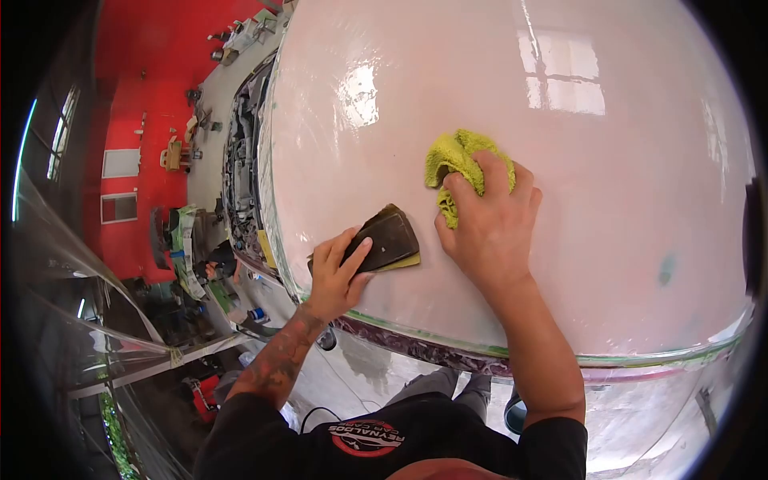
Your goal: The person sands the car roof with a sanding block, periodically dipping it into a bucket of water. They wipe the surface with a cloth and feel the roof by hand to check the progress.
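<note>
A dark sanding block (386,242) with yellowish paper along its lower edge rests on the pale pink, wet-looking car panel (608,216). Wrapped round the block's left end is my left hand (336,274), its fingers lying over the top. Farther right, my right hand (498,216) grips a bunched yellow-green cloth (454,156) against the panel. Part of the cloth is hidden under the fingers and palm. A gap of bare panel separates the cloth from the block.
Left of the panel lies an exposed engine bay (244,152). Beyond it, a red wall (144,96) stands behind workshop items. Clear plastic sheeting (72,240) hangs at the far left. The panel's near edge has green and maroon trim (424,349). A bucket (515,414) is below.
</note>
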`<state>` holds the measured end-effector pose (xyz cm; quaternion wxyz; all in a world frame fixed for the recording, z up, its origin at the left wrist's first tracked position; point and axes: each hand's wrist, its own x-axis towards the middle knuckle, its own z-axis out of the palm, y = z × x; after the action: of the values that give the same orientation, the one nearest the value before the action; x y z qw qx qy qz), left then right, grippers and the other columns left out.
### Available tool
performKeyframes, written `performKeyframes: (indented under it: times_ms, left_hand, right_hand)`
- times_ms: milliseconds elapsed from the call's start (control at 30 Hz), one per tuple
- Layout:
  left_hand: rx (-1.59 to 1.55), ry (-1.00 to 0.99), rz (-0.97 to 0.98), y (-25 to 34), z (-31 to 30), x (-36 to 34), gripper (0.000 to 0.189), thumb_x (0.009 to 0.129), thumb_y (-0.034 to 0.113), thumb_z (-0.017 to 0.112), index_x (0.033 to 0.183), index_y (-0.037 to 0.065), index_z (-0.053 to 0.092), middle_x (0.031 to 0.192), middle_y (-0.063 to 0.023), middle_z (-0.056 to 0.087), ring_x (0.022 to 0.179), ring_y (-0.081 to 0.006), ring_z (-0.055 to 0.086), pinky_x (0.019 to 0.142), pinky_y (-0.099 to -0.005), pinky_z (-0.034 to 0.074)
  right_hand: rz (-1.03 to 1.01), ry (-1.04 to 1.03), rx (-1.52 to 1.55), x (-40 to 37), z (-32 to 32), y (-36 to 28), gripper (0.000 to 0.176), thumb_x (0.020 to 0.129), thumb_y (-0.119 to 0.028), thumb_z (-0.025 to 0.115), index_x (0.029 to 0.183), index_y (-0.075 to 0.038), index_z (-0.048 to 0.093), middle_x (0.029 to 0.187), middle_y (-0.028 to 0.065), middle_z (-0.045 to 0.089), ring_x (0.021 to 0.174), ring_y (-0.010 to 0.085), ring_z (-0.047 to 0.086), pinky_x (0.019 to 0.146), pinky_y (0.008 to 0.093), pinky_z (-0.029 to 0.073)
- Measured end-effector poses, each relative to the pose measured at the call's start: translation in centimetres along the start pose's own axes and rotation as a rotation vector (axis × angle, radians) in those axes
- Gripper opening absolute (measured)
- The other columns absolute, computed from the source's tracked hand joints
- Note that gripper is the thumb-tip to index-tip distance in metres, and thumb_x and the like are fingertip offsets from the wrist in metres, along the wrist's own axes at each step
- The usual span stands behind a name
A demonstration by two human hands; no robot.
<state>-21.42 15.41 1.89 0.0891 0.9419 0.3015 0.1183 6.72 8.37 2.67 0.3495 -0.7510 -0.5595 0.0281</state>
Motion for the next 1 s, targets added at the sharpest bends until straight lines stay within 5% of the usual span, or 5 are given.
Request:
performKeyframes:
  times_ms: [233,300,533,767,1000]
  left_hand:
    - [0.0,0.15,-0.095,-10.8,-0.3,18.9,0.05,0.093,0.016,0.064,0.139,0.0,0.055,0.129,-0.0184,0.062,0.108,-0.0396,0.056,0.094,-0.0428,0.044]
    - [-0.102,0.185,-0.209,-9.3,0.7,18.8,0.049,0.093,0.015,0.063,0.139,0.001,0.055,0.129,-0.0203,0.061,0.108,-0.0409,0.057,0.094,-0.0443,0.044]
    - [0.009,-0.138,0.362,3.7,-0.3,4.0,0.062,0.083,0.024,0.073,0.141,0.009,0.058,0.138,-0.0189,0.057,0.115,-0.0334,0.058,0.098,-0.0455,0.044]
    - [0.038,0.118,0.016,-4.5,1.3,25.6,0.05,0.092,0.018,0.067,0.139,0.003,0.058,0.128,-0.0168,0.064,0.104,-0.0364,0.058,0.094,-0.0414,0.046]
    - [-0.012,0.012,0.345,4.1,1.2,11.8,0.058,0.084,0.017,0.07,0.14,0.008,0.059,0.133,-0.0203,0.057,0.113,-0.0374,0.057,0.099,-0.0471,0.044]
  right_hand:
    - [-0.008,0.042,-0.018,0.0,0.3,-0.1,0.038,0.067,-0.023,0.084,0.102,-0.018,0.07,0.127,0.0094,0.053,0.111,0.0392,0.049,0.082,0.049,0.042]
    - [-0.006,0.113,0.047,-0.2,0.4,0.3,0.036,0.067,-0.02,0.082,0.1,-0.016,0.069,0.127,0.0098,0.053,0.11,0.0396,0.049,0.083,0.0493,0.042]
    - [0.089,0.513,0.158,0.8,-1.1,2.4,0.035,0.065,-0.016,0.081,0.098,-0.017,0.068,0.127,0.0115,0.052,0.111,0.0409,0.048,0.091,0.0519,0.044]
    - [0.018,0.543,0.131,0.7,-0.7,2.0,0.034,0.065,-0.016,0.081,0.096,-0.017,0.068,0.127,0.0147,0.052,0.112,0.0412,0.048,0.092,0.0519,0.043]
    - [0.046,0.731,0.295,1.2,-1.3,2.9,0.03,0.066,-0.015,0.08,0.093,-0.015,0.067,0.127,0.0159,0.052,0.112,0.0391,0.048,0.093,0.0496,0.042]
